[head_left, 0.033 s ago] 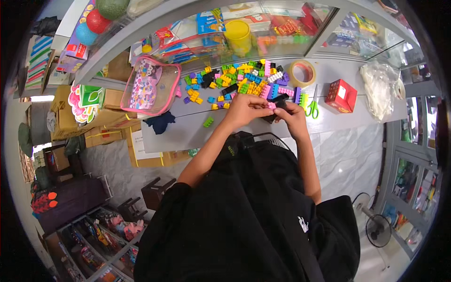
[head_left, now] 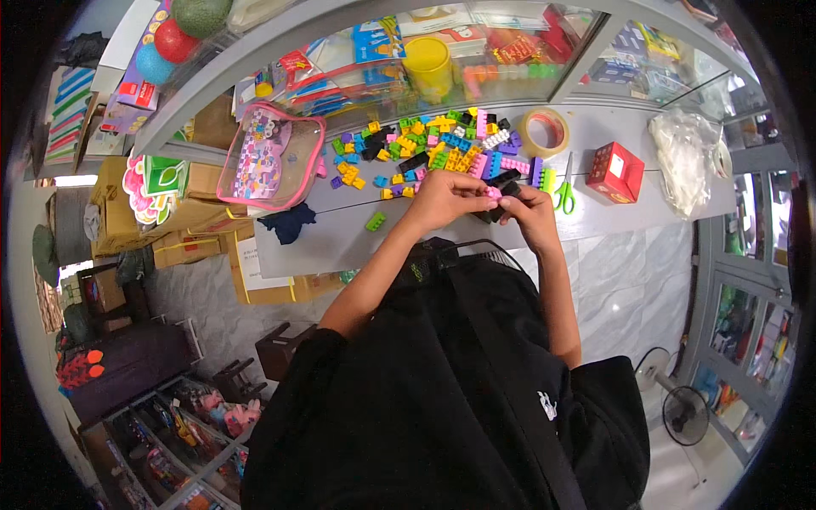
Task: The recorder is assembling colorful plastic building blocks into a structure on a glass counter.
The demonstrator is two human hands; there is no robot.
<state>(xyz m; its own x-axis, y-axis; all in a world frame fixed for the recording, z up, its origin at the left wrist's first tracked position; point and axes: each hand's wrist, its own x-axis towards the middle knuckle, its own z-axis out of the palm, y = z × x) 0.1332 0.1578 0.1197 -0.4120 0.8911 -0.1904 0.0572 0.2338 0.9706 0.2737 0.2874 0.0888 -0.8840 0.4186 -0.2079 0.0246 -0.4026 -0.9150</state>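
My left hand (head_left: 446, 197) pinches a small pink toy brick (head_left: 492, 194) between thumb and fingertips. My right hand (head_left: 532, 214) is closed on a black toy brick piece (head_left: 505, 178), partly hidden by its fingers. The pink brick touches or nearly touches the black piece; I cannot tell whether they are joined. Just beyond both hands lies a loose heap of coloured toy bricks (head_left: 459, 159), mostly yellow, black, purple, pink and blue. A lone green brick (head_left: 376, 221) rests left of my left hand.
Green-handled scissors (head_left: 564, 200), a tape roll (head_left: 545, 133), a red box (head_left: 615, 173) and a clear plastic bag (head_left: 682, 166) lie to the right on the grey table (head_left: 340, 242). At left are a pink-edged clear pouch (head_left: 274, 156) and dark cloth (head_left: 289, 223). A glass case stands behind.
The pink brick has turned slightly between my fingertips against the black piece. Both hands stay in nearly the same place.
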